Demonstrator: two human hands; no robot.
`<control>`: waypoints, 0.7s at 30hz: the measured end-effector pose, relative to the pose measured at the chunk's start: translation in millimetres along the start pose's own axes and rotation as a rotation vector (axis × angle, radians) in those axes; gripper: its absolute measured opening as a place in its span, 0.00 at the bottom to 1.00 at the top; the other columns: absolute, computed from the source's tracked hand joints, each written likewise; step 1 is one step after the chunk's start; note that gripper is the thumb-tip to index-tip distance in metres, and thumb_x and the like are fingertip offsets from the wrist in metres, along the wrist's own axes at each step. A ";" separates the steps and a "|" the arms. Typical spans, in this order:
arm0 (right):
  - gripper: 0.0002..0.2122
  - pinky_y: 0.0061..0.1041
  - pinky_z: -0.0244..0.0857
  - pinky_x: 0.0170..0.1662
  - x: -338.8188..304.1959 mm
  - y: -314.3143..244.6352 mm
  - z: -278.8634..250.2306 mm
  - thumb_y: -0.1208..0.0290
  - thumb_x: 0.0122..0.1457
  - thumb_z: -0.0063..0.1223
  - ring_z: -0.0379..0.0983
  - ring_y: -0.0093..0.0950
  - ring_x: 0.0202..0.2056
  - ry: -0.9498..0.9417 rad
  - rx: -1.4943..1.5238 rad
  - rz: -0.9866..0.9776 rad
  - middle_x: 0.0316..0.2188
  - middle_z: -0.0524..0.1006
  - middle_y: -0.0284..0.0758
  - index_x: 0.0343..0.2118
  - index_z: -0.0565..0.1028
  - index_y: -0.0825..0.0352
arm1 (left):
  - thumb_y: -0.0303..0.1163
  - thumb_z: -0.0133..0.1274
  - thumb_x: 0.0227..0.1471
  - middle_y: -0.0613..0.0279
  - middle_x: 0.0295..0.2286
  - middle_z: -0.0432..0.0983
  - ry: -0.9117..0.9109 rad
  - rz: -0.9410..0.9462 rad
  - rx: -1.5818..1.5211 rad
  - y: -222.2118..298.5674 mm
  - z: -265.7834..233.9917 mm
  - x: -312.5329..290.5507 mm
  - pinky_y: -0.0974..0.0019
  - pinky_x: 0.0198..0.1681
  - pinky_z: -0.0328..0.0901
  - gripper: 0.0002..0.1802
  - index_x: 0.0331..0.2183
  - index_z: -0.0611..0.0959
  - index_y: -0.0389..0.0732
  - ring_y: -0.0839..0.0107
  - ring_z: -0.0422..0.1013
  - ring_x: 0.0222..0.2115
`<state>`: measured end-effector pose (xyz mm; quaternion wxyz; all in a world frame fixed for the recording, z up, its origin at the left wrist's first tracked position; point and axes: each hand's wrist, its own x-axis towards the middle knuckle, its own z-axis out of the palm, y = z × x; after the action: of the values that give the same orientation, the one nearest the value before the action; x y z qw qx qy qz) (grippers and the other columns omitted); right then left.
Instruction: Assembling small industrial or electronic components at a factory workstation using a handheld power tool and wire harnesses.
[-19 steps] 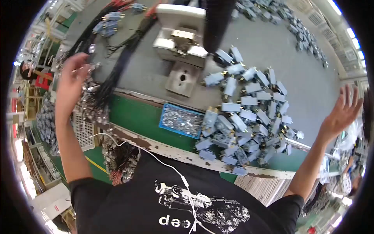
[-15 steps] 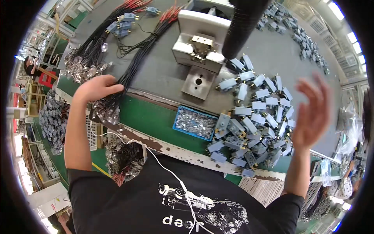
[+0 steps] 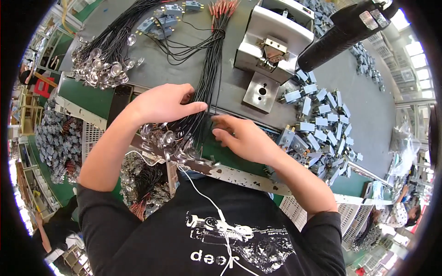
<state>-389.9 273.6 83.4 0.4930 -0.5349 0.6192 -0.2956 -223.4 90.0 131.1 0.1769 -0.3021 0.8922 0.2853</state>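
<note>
A bundle of thin black wires (image 3: pixel 211 69) lies across the bench edge. Red tips (image 3: pixel 223 9) show at its far end and shiny round metal cups (image 3: pixel 168 138) at its near end. My left hand (image 3: pixel 161 103) is closed on the bundle from the left, thumb across the top; its fingertips are partly hidden. Just right of the bundle, my right hand (image 3: pixel 244 138) is half curled, thumb and forefinger apart, with nothing visible between them. The blue tray is mostly hidden behind the right hand.
A bench press (image 3: pixel 271 46) with a square metal plate (image 3: pixel 261 92) stands beyond my right hand. Grey-blue plug blocks (image 3: pixel 322 122) are heaped at the right. A second wire bundle (image 3: pixel 113 39) lies at the left, and a black cylindrical arm (image 3: pixel 340 39) overhangs the bench.
My right hand has come in from the far right to beside the wire bundle. My left hand and the bundle have shifted right. The view has shifted too.
</note>
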 end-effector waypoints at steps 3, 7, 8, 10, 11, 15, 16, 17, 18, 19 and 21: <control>0.18 0.28 0.75 0.35 14.3 -5.6 7.7 0.68 0.67 0.55 0.81 0.27 0.29 0.052 0.040 0.075 0.38 0.82 0.42 0.54 0.68 0.72 | 0.52 0.55 0.61 0.44 0.37 0.83 0.005 0.015 0.053 7.5 -9.9 -7.6 0.54 0.43 0.72 0.28 0.44 0.80 0.33 0.47 0.79 0.39; 0.20 0.24 0.73 0.28 25.8 -12.4 10.5 0.71 0.65 0.57 0.79 0.24 0.25 0.152 0.356 0.218 0.36 0.81 0.41 0.56 0.62 0.67 | 0.47 0.54 0.60 0.44 0.37 0.83 0.053 0.060 0.094 5.1 -8.4 -8.2 0.53 0.43 0.72 0.25 0.45 0.80 0.34 0.46 0.79 0.39; 0.24 0.24 0.72 0.26 29.3 -15.4 9.0 0.73 0.64 0.57 0.78 0.23 0.23 0.151 0.347 0.229 0.33 0.80 0.38 0.59 0.59 0.66 | 0.47 0.54 0.60 0.44 0.37 0.83 0.050 0.065 0.099 4.4 -10.3 -8.9 0.53 0.43 0.72 0.25 0.45 0.80 0.34 0.46 0.79 0.39; 0.24 0.24 0.71 0.26 22.1 -15.6 13.6 0.73 0.64 0.57 0.77 0.23 0.23 0.221 0.292 0.162 0.32 0.78 0.37 0.59 0.59 0.66 | 0.46 0.54 0.61 0.43 0.37 0.83 0.020 0.057 0.140 4.6 -16.1 -12.2 0.52 0.43 0.72 0.23 0.44 0.80 0.33 0.46 0.79 0.39; 0.25 0.23 0.70 0.26 18.2 -14.8 15.6 0.73 0.64 0.57 0.77 0.23 0.22 0.283 0.231 0.095 0.31 0.77 0.36 0.59 0.58 0.66 | 0.46 0.54 0.61 0.43 0.37 0.83 0.018 0.061 0.142 1.7 -18.4 -12.3 0.52 0.43 0.72 0.23 0.44 0.80 0.33 0.46 0.79 0.39; 0.29 0.26 0.71 0.35 -2.6 -14.6 19.4 0.75 0.65 0.55 0.76 0.25 0.30 0.315 1.024 0.080 0.32 0.75 0.34 0.65 0.54 0.66 | 0.44 0.54 0.61 0.44 0.35 0.82 -0.026 0.085 0.089 -5.3 -19.6 -12.9 0.50 0.42 0.72 0.22 0.44 0.79 0.33 0.45 0.78 0.39; 0.29 0.29 0.71 0.39 -14.6 -20.6 19.7 0.75 0.67 0.54 0.76 0.26 0.34 0.212 1.094 0.202 0.33 0.75 0.34 0.66 0.55 0.67 | 0.46 0.52 0.61 0.44 0.35 0.82 -0.009 0.093 0.083 -7.6 -15.2 -12.7 0.49 0.42 0.71 0.22 0.42 0.79 0.34 0.45 0.78 0.39; 0.21 0.29 0.72 0.41 -21.8 -16.3 22.8 0.72 0.69 0.51 0.76 0.25 0.34 0.076 1.158 0.228 0.33 0.75 0.33 0.62 0.62 0.67 | 0.49 0.51 0.61 0.44 0.35 0.82 0.008 0.104 0.076 -7.0 -11.6 -11.8 0.48 0.43 0.70 0.23 0.39 0.79 0.36 0.45 0.78 0.39; 0.18 0.28 0.72 0.42 -25.9 -12.5 26.2 0.70 0.70 0.50 0.76 0.25 0.35 0.079 1.164 0.220 0.34 0.75 0.32 0.60 0.65 0.68 | 0.49 0.51 0.61 0.44 0.35 0.82 -0.004 0.109 0.070 -3.8 -8.6 -12.3 0.48 0.43 0.70 0.23 0.39 0.79 0.36 0.45 0.78 0.39; 0.15 0.27 0.71 0.42 -29.7 -9.7 28.8 0.69 0.71 0.48 0.76 0.25 0.35 0.082 1.169 0.214 0.34 0.76 0.32 0.57 0.68 0.68 | 0.45 0.54 0.59 0.46 0.37 0.82 0.072 0.080 0.126 2.5 -6.0 -14.5 0.49 0.44 0.71 0.20 0.41 0.79 0.37 0.47 0.77 0.40; 0.13 0.26 0.72 0.42 -32.3 -3.7 17.8 0.67 0.73 0.46 0.77 0.24 0.35 0.052 0.958 0.207 0.34 0.76 0.33 0.55 0.69 0.67 | 0.42 0.57 0.58 0.49 0.39 0.81 0.132 0.060 0.180 17.0 -3.6 -19.1 0.51 0.45 0.71 0.18 0.43 0.79 0.38 0.49 0.77 0.41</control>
<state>-373.9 306.4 90.2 0.6949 -0.1763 0.4756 -0.5097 -220.4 107.3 150.0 0.1355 -0.2764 0.9325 0.1888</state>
